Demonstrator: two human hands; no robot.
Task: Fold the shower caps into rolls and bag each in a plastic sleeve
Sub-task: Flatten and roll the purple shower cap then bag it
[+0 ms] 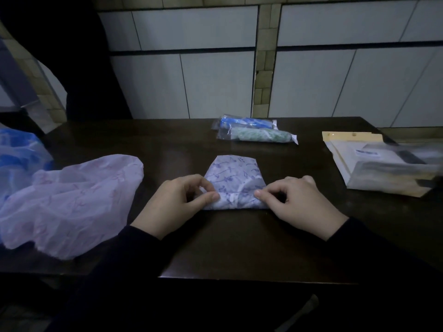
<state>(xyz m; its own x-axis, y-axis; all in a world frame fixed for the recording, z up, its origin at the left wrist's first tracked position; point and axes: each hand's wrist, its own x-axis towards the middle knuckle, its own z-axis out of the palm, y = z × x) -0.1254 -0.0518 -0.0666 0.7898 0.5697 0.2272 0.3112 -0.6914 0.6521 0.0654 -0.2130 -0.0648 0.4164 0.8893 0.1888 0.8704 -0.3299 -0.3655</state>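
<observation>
Head view shows a dark tabletop (239, 240) with a folded shower cap (233, 174) lying at its centre, white with a blue-violet print, narrower at the far edge and wider at the near edge. Left hand (177, 202) pinches the near left corner of the folded shower cap between thumb and curled fingers; its grip is closed on the fabric. Right hand (299, 200) pinches the near right corner in the same way, thumb tip on the fabric and fingers curled; its grip is also closed on the cap. Both hands rest low against the tabletop, and dark sleeves cover both forearms.

Loose pink cap (72, 202) lies unfolded and crumpled on the left part of the tabletop, well apart from the hands. Loose blue cap (19, 154) lies beyond it at the left edge, partly overlapped by the pink one.

Two finished rolls lie side by side at the far edge of the tabletop: a blue bagged roll (247, 122) and, just in front of it, a green bagged roll (261, 135), each inside a clear plastic sleeve.

Pack of sleeves (383, 166) lies on the right side of the tabletop; its printing is blurred. Tiled wall (335, 68) stands behind the tabletop.
</observation>
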